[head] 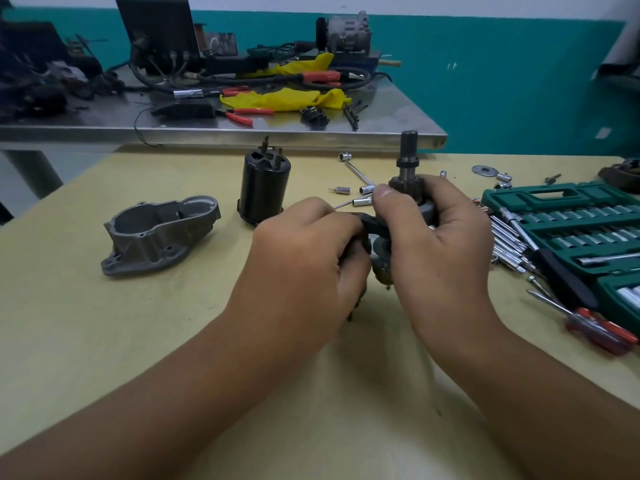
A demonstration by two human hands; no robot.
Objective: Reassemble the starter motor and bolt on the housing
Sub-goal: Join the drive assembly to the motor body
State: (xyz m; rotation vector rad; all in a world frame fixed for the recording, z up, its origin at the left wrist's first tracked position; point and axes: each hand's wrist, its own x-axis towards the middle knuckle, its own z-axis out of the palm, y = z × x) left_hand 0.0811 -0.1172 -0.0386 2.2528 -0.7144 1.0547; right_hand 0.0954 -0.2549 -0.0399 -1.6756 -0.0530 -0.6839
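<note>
— How far along is it?
— Early, I'd say. Both hands grasp the shaft assembly point(408, 174) at centre: left hand point(304, 258) on a black lever, right hand point(433, 237) round the gear.
— And the housing point(162, 233)?
— Lying unbolted at nine o'clock; black motor can point(263, 188) at eleven.

The tan surface point(104, 341) carries a grey housing point(162, 233) at left, a black cylindrical motor body point(263, 190) upright beside it, loose sockets point(362, 201) farther back, a green socket case point(568, 216) and red-handled screwdriver point(601, 332) at right.
</note>
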